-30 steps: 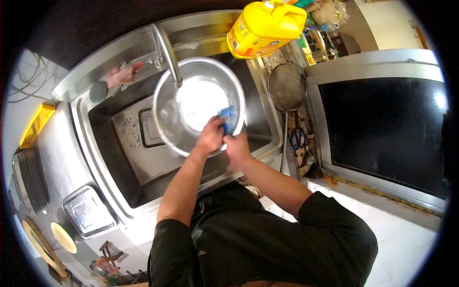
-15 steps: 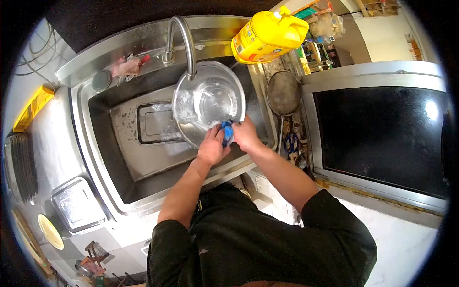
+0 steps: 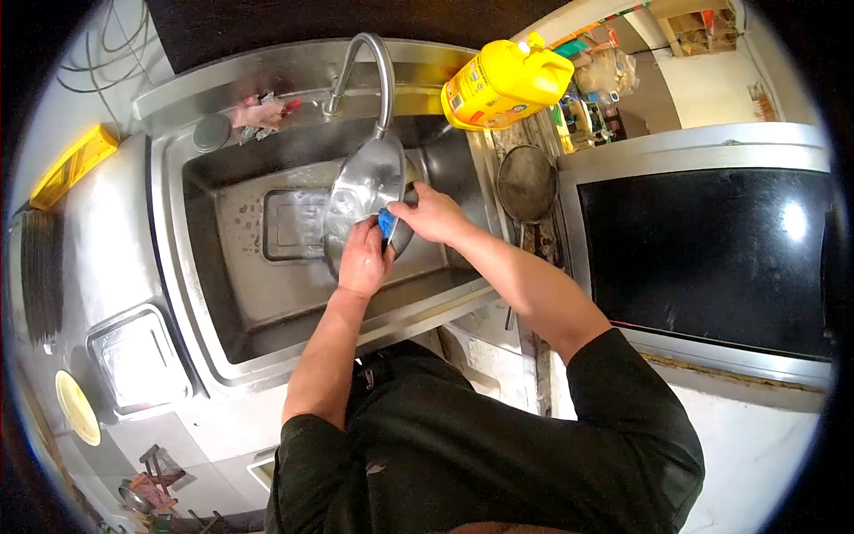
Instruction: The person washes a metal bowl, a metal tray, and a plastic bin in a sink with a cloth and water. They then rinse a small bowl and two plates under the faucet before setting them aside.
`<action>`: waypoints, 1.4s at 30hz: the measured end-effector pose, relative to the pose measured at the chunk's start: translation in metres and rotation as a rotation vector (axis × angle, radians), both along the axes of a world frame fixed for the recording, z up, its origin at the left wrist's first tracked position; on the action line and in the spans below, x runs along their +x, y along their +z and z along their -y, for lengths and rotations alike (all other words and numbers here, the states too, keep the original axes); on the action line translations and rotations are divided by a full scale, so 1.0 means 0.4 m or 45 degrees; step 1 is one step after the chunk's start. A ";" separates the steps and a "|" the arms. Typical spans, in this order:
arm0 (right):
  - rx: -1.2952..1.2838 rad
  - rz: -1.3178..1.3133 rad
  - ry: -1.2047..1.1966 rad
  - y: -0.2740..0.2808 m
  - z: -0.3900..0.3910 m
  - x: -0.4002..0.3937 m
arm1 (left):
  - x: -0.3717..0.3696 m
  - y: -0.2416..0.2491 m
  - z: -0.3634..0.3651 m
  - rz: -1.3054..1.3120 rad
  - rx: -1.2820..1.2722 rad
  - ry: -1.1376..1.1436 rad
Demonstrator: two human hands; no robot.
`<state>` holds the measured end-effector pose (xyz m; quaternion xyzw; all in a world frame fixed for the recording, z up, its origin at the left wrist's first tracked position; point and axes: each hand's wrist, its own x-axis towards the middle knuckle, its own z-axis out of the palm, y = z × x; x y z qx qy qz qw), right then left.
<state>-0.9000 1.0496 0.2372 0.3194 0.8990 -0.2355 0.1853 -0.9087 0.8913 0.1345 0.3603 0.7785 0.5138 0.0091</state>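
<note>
A steel bowl [image 3: 360,182] is tilted on its side over the sink [image 3: 249,311], below the curved faucet [image 3: 386,84]. My left hand [image 3: 365,258] is closed at the bowl's near edge, with a blue cloth or scrubber [image 3: 386,224] at its fingertips. My right hand [image 3: 431,214] grips the bowl's right rim, its thumb beside the blue item. Some of the fingers of both hands are hidden by the bowl.
A yellow jug [image 3: 507,84] stands at the sink's back right corner. Right of the sink lies a round strainer or pan [image 3: 527,184]. A pink cloth [image 3: 265,113] and round lid [image 3: 212,133] sit on the back ledge. A metal tray [image 3: 140,360] is at left.
The bowl has turned from facing up to a steep tilt. Both hands have moved left and slightly up with it, and the whole view has shifted a little.
</note>
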 end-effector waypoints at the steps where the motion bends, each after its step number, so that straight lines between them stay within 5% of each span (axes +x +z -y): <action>1: -0.036 0.034 0.029 0.016 0.006 -0.006 | -0.007 0.000 0.011 -0.011 0.018 0.023; 4: 0.212 -0.109 0.192 0.092 0.049 -0.020 | -0.032 0.033 0.059 -0.057 0.019 0.039; 9: 0.511 -0.748 1.246 0.076 -0.011 -0.074 | -0.089 0.080 0.130 -0.120 -0.007 0.025; 12: 0.309 -0.326 1.261 0.113 -0.008 -0.145 | -0.139 0.123 0.159 -0.132 0.010 0.040; 13: 0.353 -0.461 1.373 0.086 -0.023 -0.157 | -0.164 0.138 0.168 -0.130 0.004 0.054; 16: 0.204 -0.118 1.091 0.094 0.009 -0.158 | -0.252 0.142 0.206 -0.089 -0.025 0.164; 18: 0.114 -0.251 1.000 0.069 0.013 -0.143 | -0.312 0.121 0.222 -0.005 0.053 0.461; 20: 0.075 -0.314 0.982 0.044 0.003 -0.133 | -0.359 0.114 0.235 0.236 -0.028 0.925; 22: -0.040 -0.395 0.822 0.028 0.005 -0.130 | -0.395 0.120 0.267 0.839 0.068 1.057; 23: -0.096 -0.430 0.736 0.022 0.009 -0.122 | -0.385 0.133 0.264 1.123 0.547 0.986; 27: -0.383 -0.489 0.453 -0.047 0.028 -0.122 | -0.358 0.094 0.234 1.336 0.903 0.977; 29: -0.409 -0.483 0.406 -0.036 0.057 -0.117 | -0.367 0.022 0.215 1.226 0.690 0.936; 32: -0.281 -0.512 0.406 -0.016 0.100 -0.113 | -0.353 0.100 0.166 0.940 0.226 0.887; 37: -0.328 -0.573 0.175 -0.030 0.116 -0.091 | -0.300 0.165 0.083 0.523 -0.079 0.556; 41: -0.567 -0.869 -0.124 -0.140 0.114 -0.065 | -0.157 0.223 0.014 0.064 0.021 0.454; 42: -0.867 -0.888 -0.305 -0.153 0.104 -0.055 | -0.120 0.230 0.004 -0.077 0.088 0.416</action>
